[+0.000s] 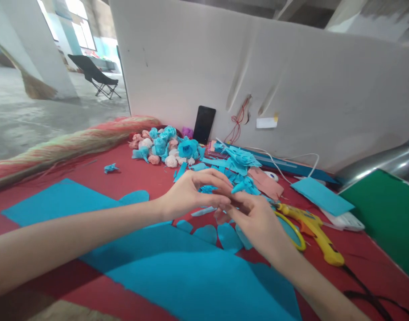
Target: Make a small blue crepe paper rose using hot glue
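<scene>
My left hand and my right hand meet over the middle of the table. Their fingertips are drawn together in a pinch, and whatever sits between them is too small or hidden to make out. A small blue tip shows right at the right fingers; I cannot tell if it is held or lies behind. Below the hands lie several cut blue petals in a row. A large blue paper sheet spreads out nearer to me. Just behind the fingers is a pile of blue strips and scraps.
To the right lie a yellow glue gun with a black cord and yellow-handled scissors. Blue, pink and white paper flowers are heaped at the back left. A phone leans on the white panel. A green board stands at right.
</scene>
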{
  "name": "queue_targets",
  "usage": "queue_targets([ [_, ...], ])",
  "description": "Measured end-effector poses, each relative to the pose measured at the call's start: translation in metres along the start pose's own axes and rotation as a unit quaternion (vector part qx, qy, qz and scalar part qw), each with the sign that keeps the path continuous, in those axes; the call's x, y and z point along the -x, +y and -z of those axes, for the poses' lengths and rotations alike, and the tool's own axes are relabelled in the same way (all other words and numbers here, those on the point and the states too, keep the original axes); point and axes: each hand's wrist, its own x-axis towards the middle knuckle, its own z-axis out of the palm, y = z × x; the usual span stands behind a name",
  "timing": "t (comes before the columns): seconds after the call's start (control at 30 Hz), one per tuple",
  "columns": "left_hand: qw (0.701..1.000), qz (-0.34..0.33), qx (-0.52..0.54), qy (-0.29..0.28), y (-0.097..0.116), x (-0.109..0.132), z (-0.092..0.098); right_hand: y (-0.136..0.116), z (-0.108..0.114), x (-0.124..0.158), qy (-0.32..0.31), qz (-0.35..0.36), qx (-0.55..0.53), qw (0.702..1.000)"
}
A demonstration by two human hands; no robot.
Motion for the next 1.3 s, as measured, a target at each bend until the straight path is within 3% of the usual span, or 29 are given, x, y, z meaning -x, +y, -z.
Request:
queue_targets([
  [0.3, 0.999, -0.021, -0.034, 0.028, 0.0, 0.021, -0.007, 0.011, -0.013, 0.011, 0.025, 0.031, -0.006, 0.999],
  [0.5, 0.988, -0.096, -0.121, 0.009, 0.001, 0.041, 0.016, 0.022, -0.013, 0.014, 0.018, 0.045, 0.07, 0.996],
  [0.63, 0.979, -0.081, -0.17, 0.076, -0.007, 0.045, 0.038, 0.025, -0.022, 0.008, -0.04, 0.037, 0.128, 0.99],
  [0.77, 0.972, -0.056, -0.196, 0.115, -0.017, 0.045, 0.045, 0.026, -0.039, -0.007, -0.097, 0.03, 0.182, 0.978],
  [1.1, 0.967, -0.048, -0.223, 0.113, -0.026, 0.05, 0.042, 0.03, -0.055, -0.038, -0.259, 0.035, 0.24, 0.935],
  [1.3, 0.966, -0.047, -0.229, 0.111, -0.027, 0.051, 0.041, 0.022, -0.055, -0.036, -0.271, -0.013, 0.214, 0.938],
])
